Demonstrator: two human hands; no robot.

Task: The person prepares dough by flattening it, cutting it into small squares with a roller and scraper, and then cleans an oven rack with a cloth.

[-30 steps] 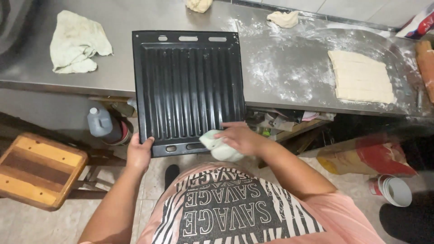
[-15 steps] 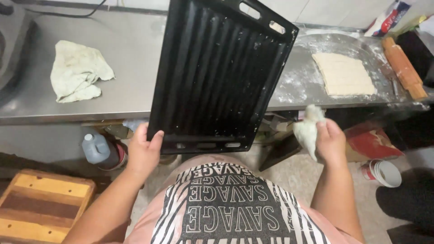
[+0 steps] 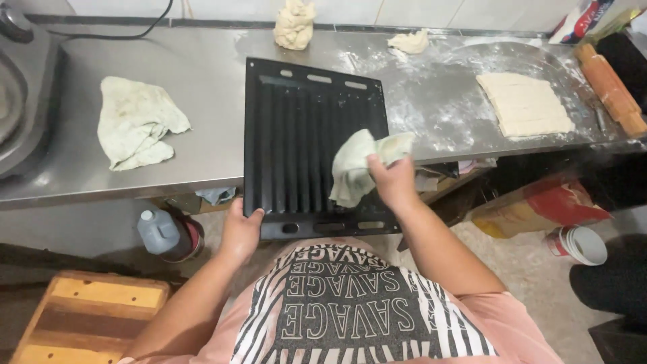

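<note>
- Head view: the black ridged baking tray (image 3: 296,141) lies flat on the steel counter (image 3: 202,114), its near edge jutting over the counter's front; half a second earlier it was tilted up on end, clear of the counter.
- The left hand (image 3: 241,229) clamps the tray's near left corner, thumb on top, fingers curled under; it gripped the same corner before.
- The right hand (image 3: 393,180) pinches a pale cloth (image 3: 357,165) and presses it on the tray's right side; earlier it hung off to the right, away from the tray.
- A second crumpled cloth (image 3: 138,128) lies left of the tray; dough lumps (image 3: 294,23), a cut dough sheet (image 3: 526,102) and a rolling pin (image 3: 610,87) sit on the floured right part.
</note>
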